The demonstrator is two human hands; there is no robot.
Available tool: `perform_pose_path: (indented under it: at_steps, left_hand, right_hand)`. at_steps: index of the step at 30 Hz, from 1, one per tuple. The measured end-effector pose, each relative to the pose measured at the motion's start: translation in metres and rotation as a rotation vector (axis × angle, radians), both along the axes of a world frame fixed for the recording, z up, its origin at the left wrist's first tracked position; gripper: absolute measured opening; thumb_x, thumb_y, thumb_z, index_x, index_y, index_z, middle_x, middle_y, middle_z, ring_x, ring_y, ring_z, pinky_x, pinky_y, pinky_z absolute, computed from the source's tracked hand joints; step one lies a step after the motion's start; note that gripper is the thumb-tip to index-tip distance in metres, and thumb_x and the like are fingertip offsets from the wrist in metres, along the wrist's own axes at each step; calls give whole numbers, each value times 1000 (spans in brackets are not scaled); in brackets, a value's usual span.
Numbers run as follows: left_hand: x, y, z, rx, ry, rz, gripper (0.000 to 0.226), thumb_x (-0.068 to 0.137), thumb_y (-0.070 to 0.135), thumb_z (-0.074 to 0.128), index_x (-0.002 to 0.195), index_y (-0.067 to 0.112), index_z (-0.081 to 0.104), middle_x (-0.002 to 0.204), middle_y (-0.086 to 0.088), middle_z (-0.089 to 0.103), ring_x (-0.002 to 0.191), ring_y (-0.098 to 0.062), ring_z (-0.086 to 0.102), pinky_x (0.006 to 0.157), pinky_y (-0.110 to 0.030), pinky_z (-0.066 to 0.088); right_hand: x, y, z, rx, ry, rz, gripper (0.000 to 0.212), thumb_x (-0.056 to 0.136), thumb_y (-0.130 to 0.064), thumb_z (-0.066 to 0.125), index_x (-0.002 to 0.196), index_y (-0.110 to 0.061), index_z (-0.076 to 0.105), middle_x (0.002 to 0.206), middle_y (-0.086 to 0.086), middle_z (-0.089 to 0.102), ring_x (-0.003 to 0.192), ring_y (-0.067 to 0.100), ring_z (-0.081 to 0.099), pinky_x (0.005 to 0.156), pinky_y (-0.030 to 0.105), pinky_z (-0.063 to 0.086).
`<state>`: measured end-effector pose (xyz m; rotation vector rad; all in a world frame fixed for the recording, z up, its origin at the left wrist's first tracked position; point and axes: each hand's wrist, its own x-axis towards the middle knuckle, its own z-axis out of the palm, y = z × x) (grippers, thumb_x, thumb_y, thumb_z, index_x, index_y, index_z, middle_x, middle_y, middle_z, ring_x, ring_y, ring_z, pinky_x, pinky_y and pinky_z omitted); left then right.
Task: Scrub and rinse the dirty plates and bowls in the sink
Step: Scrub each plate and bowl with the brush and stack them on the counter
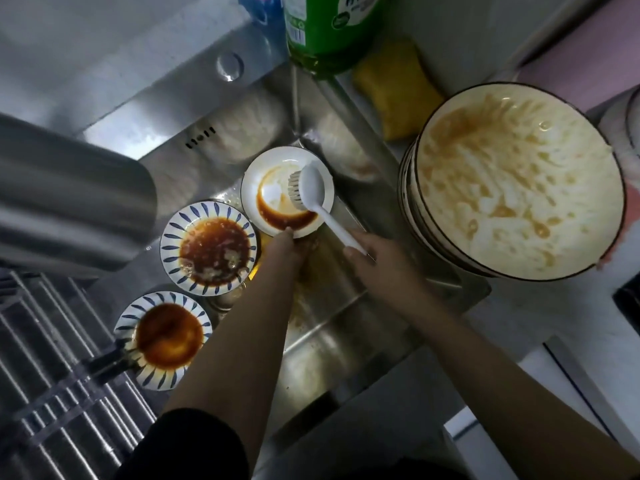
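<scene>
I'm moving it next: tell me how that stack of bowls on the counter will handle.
The stack of bowls looks ceramic, so probably heavy and breakable. The top bowl is smeared with sauce, so likely slippery. It sits near the sink edge, so a push might tip it.

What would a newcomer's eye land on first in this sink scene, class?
Probably the white plate in the middle of the sink, where the right hand scrubs brown sauce with a white brush while the left hand grips its near rim. Next, the big smeared bowl stacked on the counter at right, and two blue-patterned sauce-filled plates at left.
</scene>
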<state>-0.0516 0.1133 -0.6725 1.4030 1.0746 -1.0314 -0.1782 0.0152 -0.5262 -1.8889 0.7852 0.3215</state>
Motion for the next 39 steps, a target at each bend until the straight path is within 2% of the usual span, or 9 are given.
perform_pose_path:
  at_steps: [5, 8, 12, 14, 21, 25, 29, 34, 39]
  left_hand:
    - [0, -2, -11, -28, 78, 124, 23, 96, 9, 54, 117, 0, 57, 97, -17, 64, 93, -27, 65, 56, -35, 55]
    - [-16, -4, 1, -44, 80, 93, 23, 96, 8, 50, 117, -2, 57, 95, -17, 65, 97, -27, 66, 61, -33, 56]
    - [-35, 5, 11, -51, 110, 48, 15, 94, 9, 52, 103, 0, 62, 87, -15, 67, 80, -25, 68, 54, -32, 56]
    - [-44, 16, 16, -23, 82, 5, 15, 90, 9, 57, 102, 2, 63, 91, -15, 68, 88, -28, 68, 71, -37, 59]
    - [-59, 64, 72, 231, -307, -159, 38, 77, 37, 55, 106, 13, 59, 104, -12, 65, 94, -32, 63, 91, -45, 53]
    - [-62, 89, 120, 384, -478, -272, 46, 83, 44, 44, 103, 6, 60, 103, -20, 70, 93, -39, 67, 87, -49, 54]
    - [-68, 108, 171, 593, -593, -413, 39, 97, 33, 40, 115, 2, 56, 105, -19, 67, 101, -39, 61, 82, -35, 44]
    - [-86, 129, 214, 653, -851, -282, 34, 97, 31, 48, 101, -1, 58, 85, -15, 63, 85, -35, 61, 67, -31, 36]
    - [-106, 136, 244, 747, -987, -301, 32, 96, 34, 47, 105, 5, 58, 106, -14, 59, 84, -30, 59, 66, -29, 36]
  right_hand:
    - [1, -2, -3, -27, 2, -20, 35, 98, -24, 49, 133, -21, 54, 98, -7, 59, 87, 9, 55, 65, 22, 41]
    - [0, 1, 4, -9, 15, -21, 36, 98, -27, 49, 133, -23, 54, 99, -9, 59, 89, 8, 56, 65, 19, 42]
    - [-3, 1, 14, 49, -16, -24, 37, 98, -25, 49, 134, -23, 53, 103, -5, 63, 96, 12, 59, 76, 27, 47]
    - [-5, -1, 21, 60, -24, -4, 38, 98, -23, 49, 136, -21, 52, 103, -2, 63, 92, 12, 59, 72, 24, 44]
    - [-18, -1, 50, -56, -68, 153, 22, 95, -18, 52, 112, -17, 66, 64, -12, 52, 61, 3, 48, 59, 26, 35]
    - [-23, 3, 71, -110, -50, 213, 21, 95, -19, 52, 110, -17, 67, 62, -8, 51, 59, 8, 46, 57, 26, 36]
    - [-25, 9, 87, -137, 25, 324, 20, 97, -24, 49, 110, -22, 65, 64, -10, 52, 57, 3, 46, 46, 12, 31]
    - [-26, 25, 104, -116, 42, 467, 26, 99, -24, 46, 119, -23, 62, 69, -8, 53, 60, 15, 51, 57, 24, 39]
    - [-23, 37, 115, -107, 18, 582, 33, 98, -18, 43, 128, -24, 57, 73, -3, 58, 55, 13, 49, 58, 25, 40]
